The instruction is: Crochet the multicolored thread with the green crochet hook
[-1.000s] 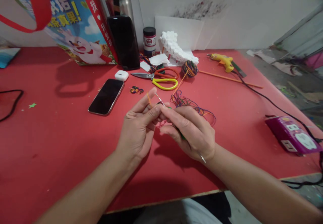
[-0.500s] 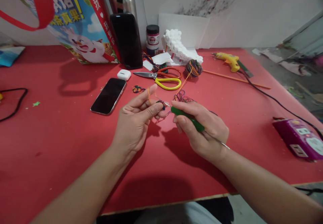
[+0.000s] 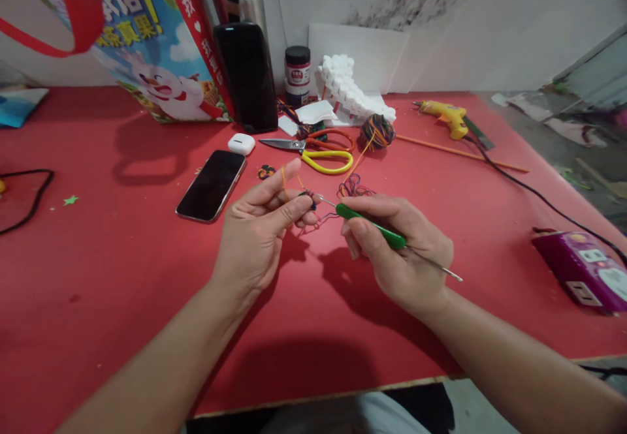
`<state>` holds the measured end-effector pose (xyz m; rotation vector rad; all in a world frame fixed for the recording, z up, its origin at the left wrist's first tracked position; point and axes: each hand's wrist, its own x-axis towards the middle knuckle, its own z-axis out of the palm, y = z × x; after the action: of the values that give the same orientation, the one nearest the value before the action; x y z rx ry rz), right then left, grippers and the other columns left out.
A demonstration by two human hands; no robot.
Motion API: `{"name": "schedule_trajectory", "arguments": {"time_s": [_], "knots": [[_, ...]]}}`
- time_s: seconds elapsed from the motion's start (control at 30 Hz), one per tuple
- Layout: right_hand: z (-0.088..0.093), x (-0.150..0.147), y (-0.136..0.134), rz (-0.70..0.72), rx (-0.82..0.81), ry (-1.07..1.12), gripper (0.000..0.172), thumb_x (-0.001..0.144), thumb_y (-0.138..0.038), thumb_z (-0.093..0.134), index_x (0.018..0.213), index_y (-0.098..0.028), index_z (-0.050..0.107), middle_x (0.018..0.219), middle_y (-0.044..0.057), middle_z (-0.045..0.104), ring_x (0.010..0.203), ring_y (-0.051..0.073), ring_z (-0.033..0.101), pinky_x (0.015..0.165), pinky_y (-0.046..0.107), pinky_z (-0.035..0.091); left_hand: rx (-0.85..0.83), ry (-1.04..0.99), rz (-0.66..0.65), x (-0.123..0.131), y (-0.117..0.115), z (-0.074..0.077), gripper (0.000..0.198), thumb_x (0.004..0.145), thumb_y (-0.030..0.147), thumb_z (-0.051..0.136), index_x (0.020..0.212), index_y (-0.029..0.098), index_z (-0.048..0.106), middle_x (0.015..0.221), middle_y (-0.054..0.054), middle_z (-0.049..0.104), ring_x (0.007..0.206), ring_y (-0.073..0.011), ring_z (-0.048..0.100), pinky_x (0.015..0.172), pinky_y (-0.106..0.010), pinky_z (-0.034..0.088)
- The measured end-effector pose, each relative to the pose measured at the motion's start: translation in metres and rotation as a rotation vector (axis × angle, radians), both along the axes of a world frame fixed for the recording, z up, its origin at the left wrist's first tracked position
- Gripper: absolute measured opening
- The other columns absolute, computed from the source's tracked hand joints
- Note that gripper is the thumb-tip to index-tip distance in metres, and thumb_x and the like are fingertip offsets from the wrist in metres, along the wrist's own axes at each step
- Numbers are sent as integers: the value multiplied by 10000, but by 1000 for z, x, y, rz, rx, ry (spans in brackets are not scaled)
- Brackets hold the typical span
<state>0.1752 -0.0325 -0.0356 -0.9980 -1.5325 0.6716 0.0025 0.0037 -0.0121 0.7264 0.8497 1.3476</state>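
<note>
My left hand (image 3: 257,228) pinches a small piece of multicoloured yarn work (image 3: 309,200) between thumb and fingers, with an orange strand looped over the raised forefinger. My right hand (image 3: 396,251) grips a crochet hook with a green handle (image 3: 372,225); its metal tip points left into the yarn work. Loose multicoloured yarn (image 3: 353,188) lies on the red table (image 3: 122,277) just behind my hands and runs to a yarn ball (image 3: 376,131).
A black phone (image 3: 211,185), white earbud case (image 3: 241,143), yellow and orange scissors (image 3: 321,153), a yellow glue gun (image 3: 443,116), white foam pieces (image 3: 345,91), a jar (image 3: 296,75), a printed bag (image 3: 142,49) and a purple power strip (image 3: 585,271) lie about the table.
My right hand has drawn back to the right, so the green handle of the hook now shows fully. The left hand holds its pinch in nearly the same place.
</note>
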Motion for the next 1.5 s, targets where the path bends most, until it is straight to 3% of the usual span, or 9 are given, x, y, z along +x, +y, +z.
{"name": "schedule_trajectory", "arguments": {"time_s": [0.4,0.7,1.13,1.3,1.5], "knots": [[9,1,1,-1,49,3,161,993,-200,701,1129,-228,783,881,49,781,652,147,699,536,276,529,44,86,41,-1,1,1,332,654,85,919,942,246,877,683,14,762,565,-107,685,590,-228,595],[16,9,5,57,14,27,172,985,-192,698,1105,-233,813,879,67,791,683,175,713,545,308,558,43,113,-14,-9,6,2,297,659,104,924,935,206,882,663,-3,742,571,-101,675,595,-208,587],[34,29,16,191,-220,148,56,897,-211,808,930,-199,851,676,10,704,470,97,549,429,251,457,-46,104,-237,-21,10,5,315,613,124,978,912,165,889,683,-45,755,605,-121,717,574,-186,586],[35,35,18,244,-362,200,121,899,-294,824,938,-183,853,646,14,683,459,91,533,402,226,423,-62,121,-316,-22,10,4,295,620,145,982,899,173,892,649,-61,758,562,-124,685,544,-206,569],[33,32,19,267,-415,303,199,863,-352,864,903,-158,843,653,25,689,436,87,525,381,224,420,-71,88,-304,-22,9,3,308,597,136,988,888,172,893,689,-68,776,588,-123,708,550,-178,569]]}}
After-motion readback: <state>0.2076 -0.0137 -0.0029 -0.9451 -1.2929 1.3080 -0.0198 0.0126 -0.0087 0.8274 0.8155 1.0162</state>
